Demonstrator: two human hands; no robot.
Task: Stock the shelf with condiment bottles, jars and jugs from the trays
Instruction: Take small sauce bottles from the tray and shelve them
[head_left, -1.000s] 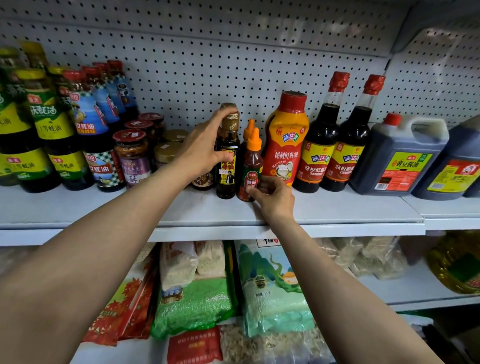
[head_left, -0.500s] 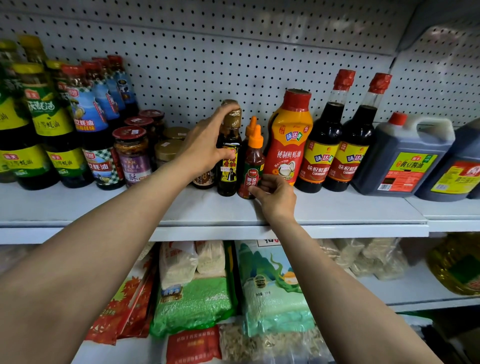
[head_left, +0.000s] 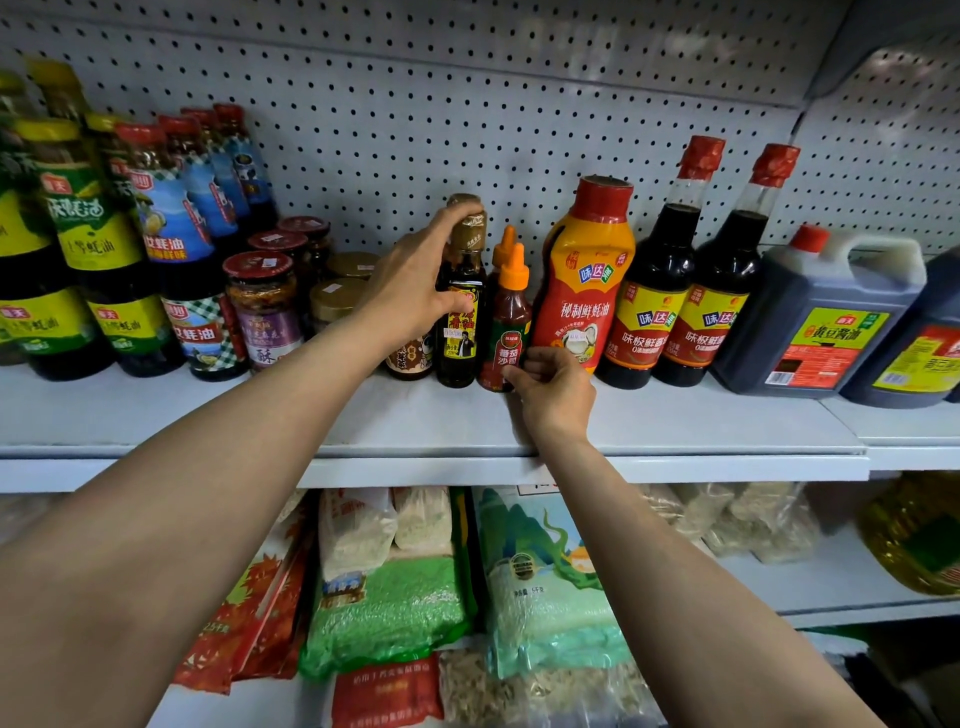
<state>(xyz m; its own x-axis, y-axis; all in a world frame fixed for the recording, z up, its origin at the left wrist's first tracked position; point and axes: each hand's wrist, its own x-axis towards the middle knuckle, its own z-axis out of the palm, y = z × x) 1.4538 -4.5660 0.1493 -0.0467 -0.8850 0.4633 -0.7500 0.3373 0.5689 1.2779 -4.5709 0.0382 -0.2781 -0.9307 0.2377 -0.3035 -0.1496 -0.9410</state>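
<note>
Pegboard-backed shelf (head_left: 675, 421): left hand (head_left: 410, 291) wraps the dark sesame-oil bottle (head_left: 462, 312), steadying it; right hand (head_left: 553, 387) pinches the ketchup bottle (head_left: 509, 317) low, probably squaring its label forward.

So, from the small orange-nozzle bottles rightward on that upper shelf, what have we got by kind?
Small red sauce bottles with orange nozzles: 2
Big orange-and-red squeeze bottle with red cap: 1
Tall dark glass bottles with red foil caps: 2
Dark plastic jugs, rightmost cut off by the frame: 2
Total: 7
</note>
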